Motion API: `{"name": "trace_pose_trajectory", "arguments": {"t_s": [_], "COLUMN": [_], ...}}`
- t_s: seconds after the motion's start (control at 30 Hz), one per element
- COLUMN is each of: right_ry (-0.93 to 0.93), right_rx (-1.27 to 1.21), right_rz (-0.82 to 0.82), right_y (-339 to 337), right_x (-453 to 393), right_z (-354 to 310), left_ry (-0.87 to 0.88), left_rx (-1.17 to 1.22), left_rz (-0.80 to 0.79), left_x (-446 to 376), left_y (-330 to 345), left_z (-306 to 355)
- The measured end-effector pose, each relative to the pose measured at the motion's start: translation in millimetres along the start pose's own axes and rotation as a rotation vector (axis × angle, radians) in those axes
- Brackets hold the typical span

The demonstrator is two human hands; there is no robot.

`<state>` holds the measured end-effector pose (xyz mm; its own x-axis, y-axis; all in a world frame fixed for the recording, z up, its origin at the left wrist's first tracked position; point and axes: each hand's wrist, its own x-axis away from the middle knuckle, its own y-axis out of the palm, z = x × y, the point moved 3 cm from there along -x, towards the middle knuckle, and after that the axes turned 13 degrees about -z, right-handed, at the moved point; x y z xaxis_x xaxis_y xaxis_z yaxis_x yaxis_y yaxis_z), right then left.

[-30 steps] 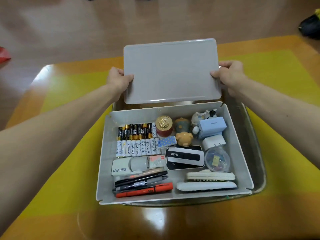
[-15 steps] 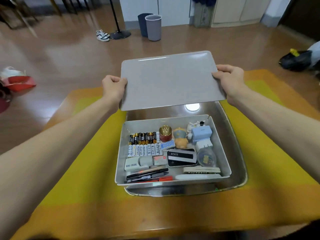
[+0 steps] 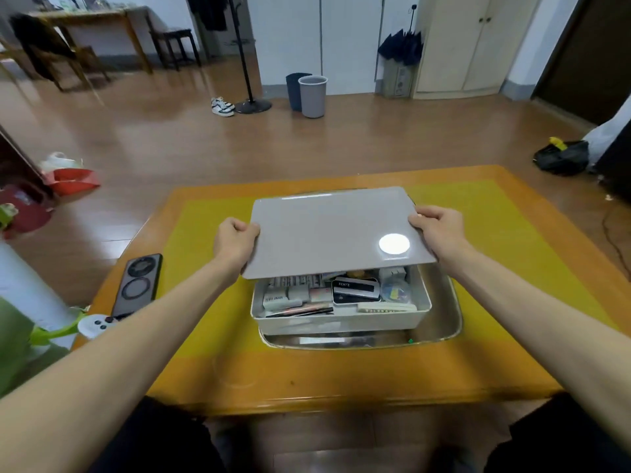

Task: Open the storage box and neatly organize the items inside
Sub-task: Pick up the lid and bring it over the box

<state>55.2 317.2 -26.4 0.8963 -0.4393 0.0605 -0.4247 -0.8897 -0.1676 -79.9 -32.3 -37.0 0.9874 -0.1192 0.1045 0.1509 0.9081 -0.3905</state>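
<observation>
Storage box [image 3: 341,317] sits in a metal tray [image 3: 444,322] on the yellow surface [image 3: 205,268]. Above the box, the left hand [image 3: 234,242] and right hand [image 3: 438,228] each clench an end of its flat grey lid [image 3: 324,230]. Lid looks light, stiff, probably smooth; end edges suit holding.

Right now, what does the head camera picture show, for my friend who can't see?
Two hands, left and right, hold a grey lid above an open storage box of batteries, pens and gadgets. The box sits in a metal tray on a yellow table.
</observation>
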Motion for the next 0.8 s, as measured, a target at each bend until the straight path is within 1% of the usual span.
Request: {"name": "trace_pose_trajectory", "arguments": {"t_s": [0.13,0.43,0.53,0.7,0.8], "right_ry": [0.011,0.03,0.036,0.041,0.046], "right_rx": [0.03,0.117,0.119,0.108,0.06], "right_rz": [0.009,0.015,0.037,0.096,0.107], "right_y": [3,8,10,14,13], "right_x": [25,41,41,40,41], "right_z": [22,51,59,65,66], "left_ry": [-0.025,-0.013,-0.033,-0.018,-0.016], "left_rx": [-0.13,-0.271,-0.275,-0.243,-0.224], "left_rz": [-0.016,-0.017,-0.019,-0.017,0.001], "left_x": [22,40,42,42,42], "left_y": [6,8,9,10,11], "left_z": [-22,-45,-52,-56,-54]}}
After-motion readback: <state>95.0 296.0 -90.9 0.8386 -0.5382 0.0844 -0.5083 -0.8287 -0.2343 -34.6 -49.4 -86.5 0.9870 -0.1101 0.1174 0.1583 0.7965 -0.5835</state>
